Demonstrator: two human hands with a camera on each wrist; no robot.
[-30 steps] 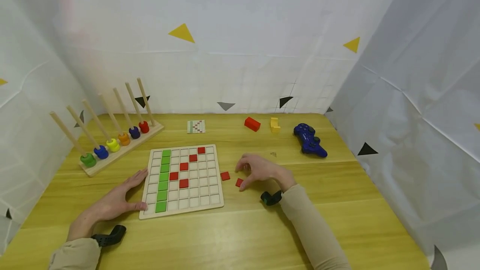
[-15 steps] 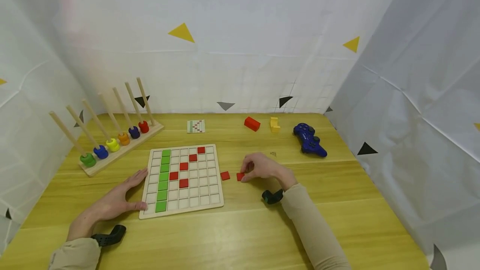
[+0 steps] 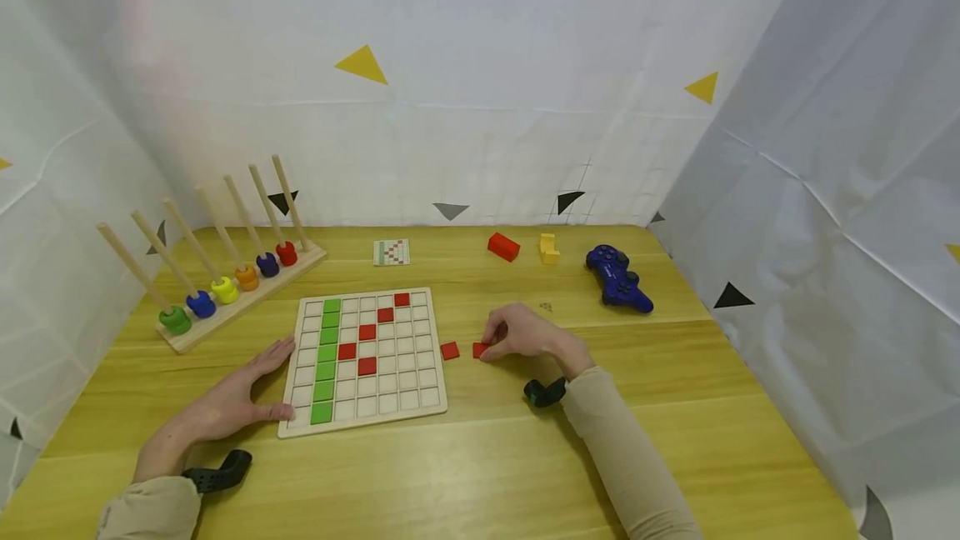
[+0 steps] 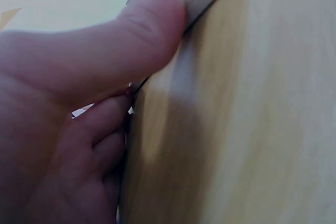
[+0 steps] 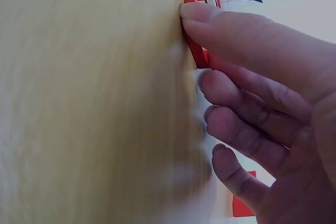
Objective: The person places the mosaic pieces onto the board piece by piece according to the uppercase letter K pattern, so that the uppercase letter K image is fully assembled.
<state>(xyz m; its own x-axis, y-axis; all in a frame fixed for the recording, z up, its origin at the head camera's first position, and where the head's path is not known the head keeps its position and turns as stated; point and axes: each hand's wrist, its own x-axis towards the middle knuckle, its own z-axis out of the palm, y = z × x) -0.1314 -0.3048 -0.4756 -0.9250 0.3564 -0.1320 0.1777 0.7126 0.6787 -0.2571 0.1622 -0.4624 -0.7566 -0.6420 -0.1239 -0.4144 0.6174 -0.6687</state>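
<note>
A square wooden grid board [image 3: 408,385] lies left of centre in the head view. A column of green tiles [image 3: 327,353] and several red tiles [image 3: 367,366] sit in its cells. My left hand [image 3: 221,407] rests at the board's left side, thumb on its front left part and fingertips along the edge; the left wrist view shows the thumb at the rim. Right of the board, my right hand [image 3: 525,332] pinches a red square tile [image 5: 196,52] low at the tabletop, thumb on its near side. Another loose red tile [image 3: 450,350] lies between that hand and the board.
A wooden peg rack [image 3: 247,298] with coloured rings stands at the back left. Along the back are a small pattern card [image 3: 392,252], a red block [image 3: 503,247], a yellow block [image 3: 549,249] and a blue game controller [image 3: 618,279]. White sheeting [image 3: 480,132] encloses the table.
My right hand has closed its thumb and fingers on the nearer red tile, which has shifted slightly away from me. The left hand and the board have stayed in place.
</note>
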